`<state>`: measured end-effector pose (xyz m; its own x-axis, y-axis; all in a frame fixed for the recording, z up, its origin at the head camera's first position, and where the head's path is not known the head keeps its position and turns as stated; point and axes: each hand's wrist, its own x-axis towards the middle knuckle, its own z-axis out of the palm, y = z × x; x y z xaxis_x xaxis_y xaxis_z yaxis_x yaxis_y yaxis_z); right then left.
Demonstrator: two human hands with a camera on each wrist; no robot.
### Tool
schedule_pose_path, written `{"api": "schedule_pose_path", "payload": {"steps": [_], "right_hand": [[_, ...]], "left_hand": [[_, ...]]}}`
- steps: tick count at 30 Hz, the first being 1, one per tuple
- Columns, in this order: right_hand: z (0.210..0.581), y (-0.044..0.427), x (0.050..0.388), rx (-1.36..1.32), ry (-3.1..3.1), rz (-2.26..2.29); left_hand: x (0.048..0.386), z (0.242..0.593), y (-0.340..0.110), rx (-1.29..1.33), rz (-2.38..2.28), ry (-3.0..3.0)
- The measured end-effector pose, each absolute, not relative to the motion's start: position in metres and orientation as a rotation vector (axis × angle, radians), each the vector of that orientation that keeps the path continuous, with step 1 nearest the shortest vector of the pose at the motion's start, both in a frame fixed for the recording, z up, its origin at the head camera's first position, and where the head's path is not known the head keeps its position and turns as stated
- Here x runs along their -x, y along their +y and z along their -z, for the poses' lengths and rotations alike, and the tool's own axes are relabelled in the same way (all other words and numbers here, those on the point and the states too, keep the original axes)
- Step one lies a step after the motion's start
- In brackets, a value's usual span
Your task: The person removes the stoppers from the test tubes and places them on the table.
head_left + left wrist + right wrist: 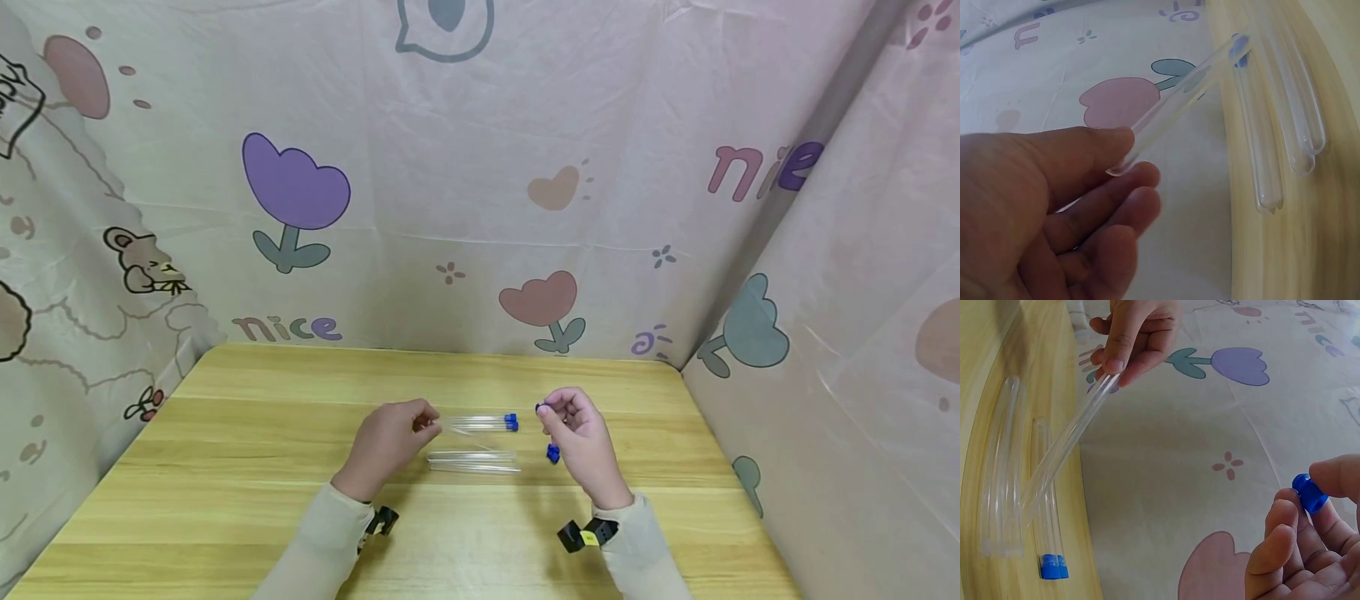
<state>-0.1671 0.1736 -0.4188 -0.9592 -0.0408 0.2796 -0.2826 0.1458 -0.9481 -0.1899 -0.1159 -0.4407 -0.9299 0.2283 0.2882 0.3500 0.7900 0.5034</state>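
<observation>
My left hand [392,440] pinches a clear test tube [1175,100] by its rounded end between thumb and fingertips, and the tube slants down to the right. Between thumb and forefinger of my right hand [583,442] is a small blue cap [1310,494], apart from the tube. Behind the held tube lie capped test tubes [480,422], their blue caps pointing right. Nearer to me, several uncapped test tubes [472,462] lie side by side. Loose blue caps [552,453] sit on the table just left of my right hand.
All of this is on a wooden table [225,500]. A patterned cloth [450,183] hangs behind the table's far edge and along both sides. Each wrist carries a small black camera, one of them the right wrist camera [588,533].
</observation>
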Motion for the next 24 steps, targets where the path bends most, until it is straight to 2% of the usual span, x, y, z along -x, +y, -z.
{"api": "schedule_pose_path", "payload": {"steps": [9,24], "right_hand": [[0.426,0.176,0.173,-0.299,-2.304,-1.858],[0.43,0.172,0.174,-0.36,-2.398,-1.778]], "left_hand": [[0.192,0.448,-0.119,0.416,0.907,-2.868],[0.202,0.48,-0.121,0.413,0.917,-2.982]]}}
